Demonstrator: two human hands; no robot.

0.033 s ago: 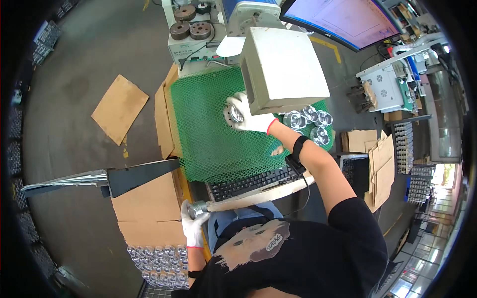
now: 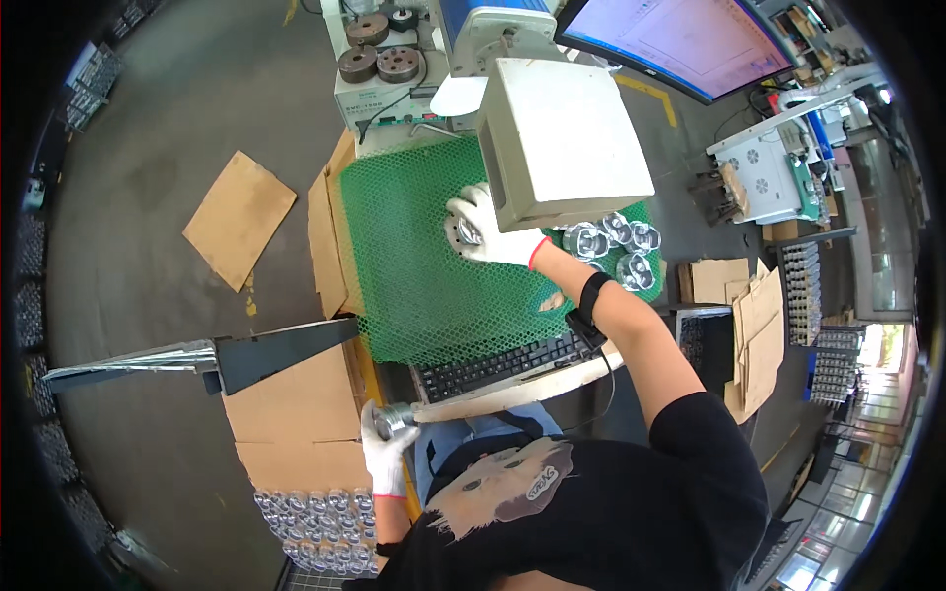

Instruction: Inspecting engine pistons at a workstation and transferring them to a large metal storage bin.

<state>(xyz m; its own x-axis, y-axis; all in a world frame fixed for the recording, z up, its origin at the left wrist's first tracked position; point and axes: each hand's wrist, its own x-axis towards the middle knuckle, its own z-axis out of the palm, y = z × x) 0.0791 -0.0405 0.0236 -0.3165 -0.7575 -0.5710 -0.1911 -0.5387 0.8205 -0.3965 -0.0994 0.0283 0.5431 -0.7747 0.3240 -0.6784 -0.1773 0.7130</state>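
Note:
My right hand [image 2: 497, 234], in a white glove with a red cuff edge, is closed round a shiny metal piston [image 2: 470, 232]. That piston rests at a round metal fixture with holes [image 2: 453, 236] on the green mesh mat [image 2: 399, 276]. Part of the grip is hidden by the pale box-shaped machine head [image 2: 581, 128] overhead. Down at the left, beside the table's near edge, my gloved left hand [image 2: 380, 448] grips another metal piston [image 2: 396, 421]. Several more pistons [image 2: 586, 241] stand on the mat to the right of my right hand.
A black keyboard [image 2: 503, 364] lies along the table's near edge. Rows of pistons [image 2: 320, 527] sit beside cardboard [image 2: 296, 424] at lower left. Round dark metal blocks [image 2: 398, 63] rest on a control box at the back. A monitor [image 2: 680, 39] stands far right.

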